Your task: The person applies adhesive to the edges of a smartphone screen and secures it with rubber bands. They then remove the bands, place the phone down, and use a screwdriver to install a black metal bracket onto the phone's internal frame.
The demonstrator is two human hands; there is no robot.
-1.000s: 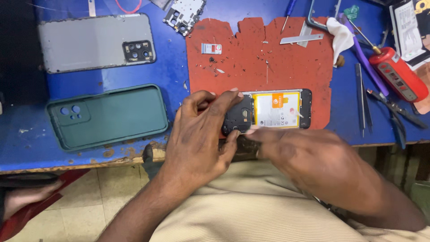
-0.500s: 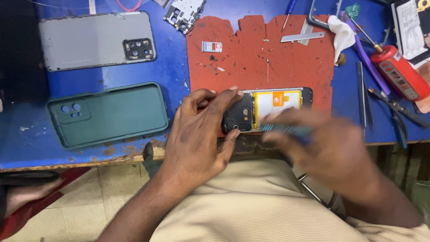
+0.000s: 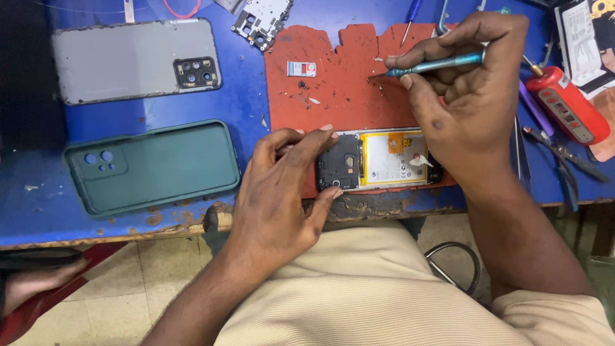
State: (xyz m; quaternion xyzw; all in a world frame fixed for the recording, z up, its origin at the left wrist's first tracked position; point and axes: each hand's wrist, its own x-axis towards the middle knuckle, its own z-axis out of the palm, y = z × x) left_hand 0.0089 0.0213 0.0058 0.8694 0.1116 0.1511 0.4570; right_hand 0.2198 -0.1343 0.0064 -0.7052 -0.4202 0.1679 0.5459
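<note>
Two hands work at the table's front edge: the left hand [image 3: 282,186], fingers curled, pins the opened phone [image 3: 378,160] on the red mat [image 3: 339,83]; the right hand [image 3: 464,96], raised, pinches a blue screwdriver [image 3: 435,64].

An opened phone [image 3: 384,160], back cover off, yellow battery and black board exposed, lies flat at the red mat's near edge; a blue-handled screwdriver [image 3: 435,64] points left above the mat's far side.
</note>
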